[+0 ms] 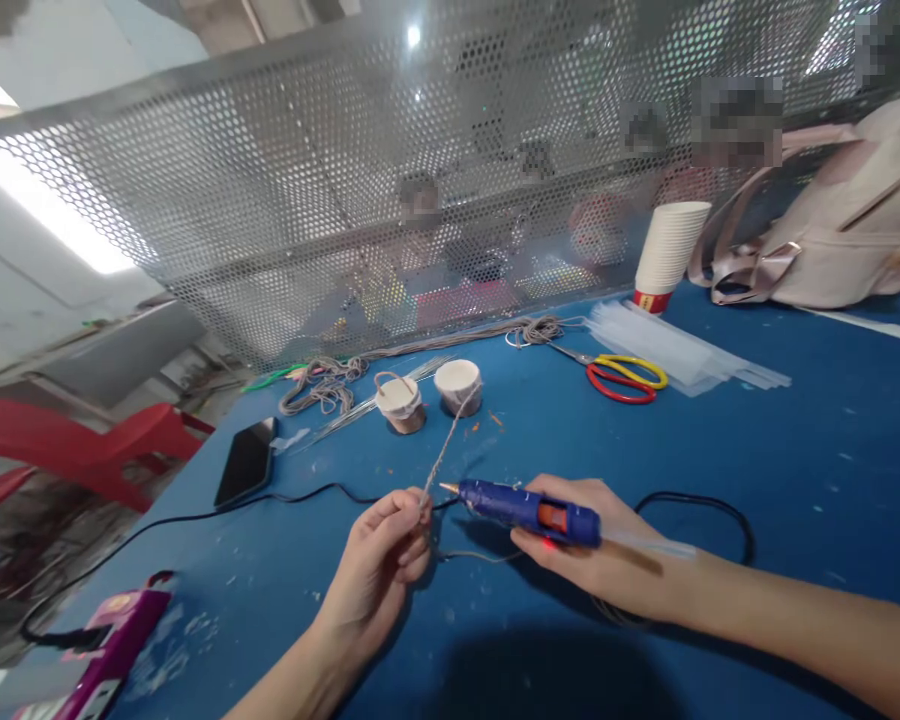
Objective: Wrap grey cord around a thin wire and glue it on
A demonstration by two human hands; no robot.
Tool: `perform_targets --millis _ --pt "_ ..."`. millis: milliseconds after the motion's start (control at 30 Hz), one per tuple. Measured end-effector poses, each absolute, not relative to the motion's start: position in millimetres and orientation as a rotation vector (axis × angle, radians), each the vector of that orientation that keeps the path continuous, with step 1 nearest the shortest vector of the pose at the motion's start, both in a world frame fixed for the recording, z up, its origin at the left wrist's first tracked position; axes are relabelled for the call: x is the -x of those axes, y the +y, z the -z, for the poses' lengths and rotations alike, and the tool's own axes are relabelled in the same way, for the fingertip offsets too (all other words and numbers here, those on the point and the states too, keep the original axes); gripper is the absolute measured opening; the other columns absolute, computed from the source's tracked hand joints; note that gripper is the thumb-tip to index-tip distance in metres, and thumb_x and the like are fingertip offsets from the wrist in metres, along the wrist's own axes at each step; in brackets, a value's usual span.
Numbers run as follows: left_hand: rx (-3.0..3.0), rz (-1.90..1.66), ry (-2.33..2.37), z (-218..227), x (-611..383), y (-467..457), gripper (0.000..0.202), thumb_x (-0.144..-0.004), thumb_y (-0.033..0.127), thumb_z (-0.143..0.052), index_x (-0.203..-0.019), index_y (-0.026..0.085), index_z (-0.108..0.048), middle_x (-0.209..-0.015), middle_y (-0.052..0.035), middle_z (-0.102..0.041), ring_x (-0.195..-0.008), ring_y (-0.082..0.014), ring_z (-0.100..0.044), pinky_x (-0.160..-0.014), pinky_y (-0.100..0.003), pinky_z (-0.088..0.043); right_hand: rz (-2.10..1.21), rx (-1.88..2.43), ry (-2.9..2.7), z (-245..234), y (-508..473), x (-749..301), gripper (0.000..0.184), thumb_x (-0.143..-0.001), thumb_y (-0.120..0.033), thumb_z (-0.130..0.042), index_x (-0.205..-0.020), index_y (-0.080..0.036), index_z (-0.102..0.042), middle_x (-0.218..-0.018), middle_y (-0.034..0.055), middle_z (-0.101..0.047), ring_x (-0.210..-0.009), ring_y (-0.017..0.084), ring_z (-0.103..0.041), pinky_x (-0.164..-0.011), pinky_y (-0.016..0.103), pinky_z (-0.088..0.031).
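Between the fingertips of my left hand (386, 550) is pinched a thin grey cord (440, 457), which runs up to a small cup (459, 385) with a white inside and a grey-brown wrapped outside. My right hand (592, 560) grips a blue hot glue gun (529, 508), a clear glue stick (649, 543) poking out of its rear. The gun's nozzle points left, close to the cord just above my left fingers. A second small wrapped cup (401, 405), with a brown handle loop, stands left of the first.
Red-and-yellow scissors (626, 378), glue sticks (667, 345) and stacked paper cups (671, 250) lie to the right, near a pale bag (832, 230). Cord bundles (322, 385), a phone (247, 460) and a purple power strip (112, 645) are left. Perforated metal (307, 200) stands behind.
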State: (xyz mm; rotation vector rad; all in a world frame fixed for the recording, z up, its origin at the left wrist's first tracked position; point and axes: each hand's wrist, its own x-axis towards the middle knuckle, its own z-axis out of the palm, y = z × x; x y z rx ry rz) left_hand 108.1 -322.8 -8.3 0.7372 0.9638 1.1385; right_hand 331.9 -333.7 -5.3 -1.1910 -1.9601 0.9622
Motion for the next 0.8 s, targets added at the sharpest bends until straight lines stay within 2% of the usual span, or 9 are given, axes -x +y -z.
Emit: perform_targets --millis 433,600,800 --pt "-0.794 -1.112 0.932 8.6 -109.1 -325.5 0.023 -0.063 0.025 -0.078 -0.058 0.013 -0.060 -0.060 0.0047 -0.043 -0.043 -0.0008 -0.024 -0.039 -0.018 -0.014 -0.891 1.071 -1.944 11.1 -337.2 -322.7 0.008 -0.078 -0.024 -0.058 -0.074 -0.018 -0.054 -0.060 -0.0041 -0.054 -0.050 0.007 -0.043 -0.052 0.018 -0.035" --pt "-0.790 -1.115 0.937 7.8 -110.0 -325.0 0.023 -0.063 0.025 -0.078 -0.058 0.013 -0.059 -0.063 0.0043 -0.044 -0.043 -0.0005 -0.023 -0.039 -0.018 -0.014 -0.855 1.134 -1.931 13.3 -339.1 -324.7 0.012 -0.079 -0.025 -0.057 -0.070 -0.019 -0.052 -0.059 -0.0044 -0.053 -0.050 0.008 -0.041 -0.050 0.018 -0.033" --pt "-0.793 -1.117 0.935 8.4 -109.6 -325.1 0.022 -0.064 0.025 -0.078 -0.058 0.013 -0.060 -0.061 0.0047 -0.043 -0.043 -0.0006 -0.022 -0.039 -0.018 -0.013 -0.851 1.090 -1.958 15.0 -339.1 -325.4 0.007 -0.077 -0.024 -0.059 -0.074 -0.019 -0.054 -0.061 -0.0037 -0.055 -0.051 0.008 -0.044 -0.052 0.018 -0.034"
